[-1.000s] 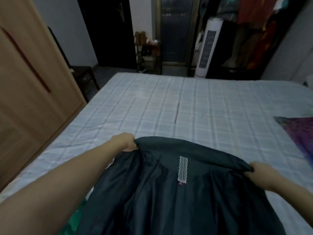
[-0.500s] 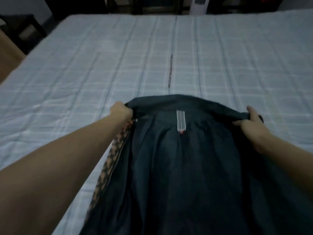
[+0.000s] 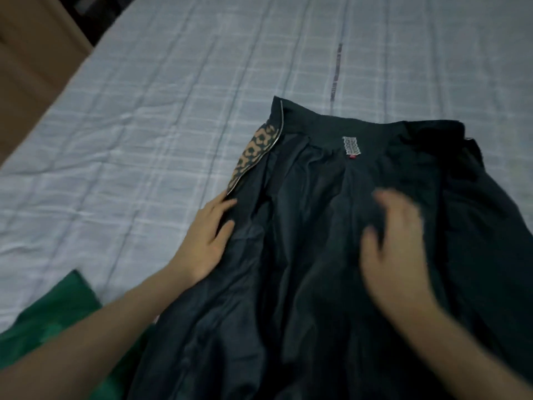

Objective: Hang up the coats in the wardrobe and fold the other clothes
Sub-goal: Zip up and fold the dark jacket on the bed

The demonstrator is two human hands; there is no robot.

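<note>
A dark teal garment (image 3: 317, 255) lies spread on the bed (image 3: 144, 125), inner side up, with a white lace label (image 3: 349, 145) at its top band and a zip edge showing tan patterned fabric (image 3: 253, 151) on the left. My left hand (image 3: 207, 235) rests flat on the garment's left edge, fingers straight. My right hand (image 3: 395, 238) is spread over the middle of the cloth, blurred by motion, fingers loosely extended and gripping nothing.
A green piece of clothing (image 3: 57, 319) lies at the bed's near left corner, partly under my left arm. A wooden wardrobe side (image 3: 31, 62) stands left of the bed. The pale checked bedcover stretches beyond the garment.
Both hands have let go of the garment's top band and moved down onto the cloth. The garment now lies flat on the bed. The view has tilted down and to the right.
</note>
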